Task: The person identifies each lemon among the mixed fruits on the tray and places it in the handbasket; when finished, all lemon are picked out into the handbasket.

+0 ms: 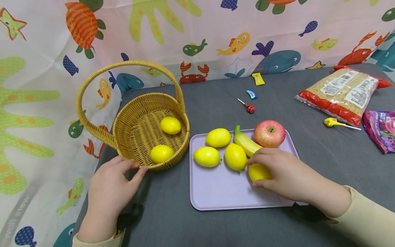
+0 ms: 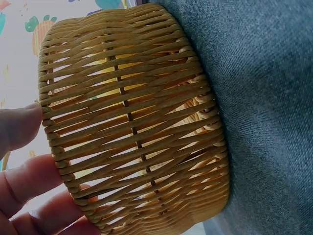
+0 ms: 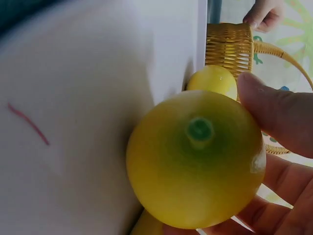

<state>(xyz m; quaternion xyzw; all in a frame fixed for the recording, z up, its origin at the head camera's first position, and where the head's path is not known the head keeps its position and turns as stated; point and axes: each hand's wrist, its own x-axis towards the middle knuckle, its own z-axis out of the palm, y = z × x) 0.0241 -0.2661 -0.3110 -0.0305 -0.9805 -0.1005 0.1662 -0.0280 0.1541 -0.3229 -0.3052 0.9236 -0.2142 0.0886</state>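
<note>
At the near rim of the wicker basket (image 1: 137, 128), my left hand (image 1: 108, 187) holds the edge between thumb and fingers. Two lemons (image 1: 162, 153) lie inside the basket. On the right, my right hand (image 1: 287, 173) grips another lemon (image 3: 195, 161) over the pale lilac tray (image 1: 222, 193), with the thumb on one side and fingers on the other. Three more lemons (image 1: 207, 156) rest on the tray's left and middle part. Behind the right hand lie a banana (image 1: 247, 142), partly covered by it, and a red apple (image 1: 270, 133).
Beyond the tray lie a red lollipop (image 1: 250, 108), a blue wrapped candy (image 1: 251, 94) and a yellow one (image 1: 258, 79). A yellow lollipop (image 1: 331, 122), a red-edged bag (image 1: 342, 91) and a purple packet (image 1: 381, 128) are at the right. The basket's handle (image 1: 135, 63) stands up.
</note>
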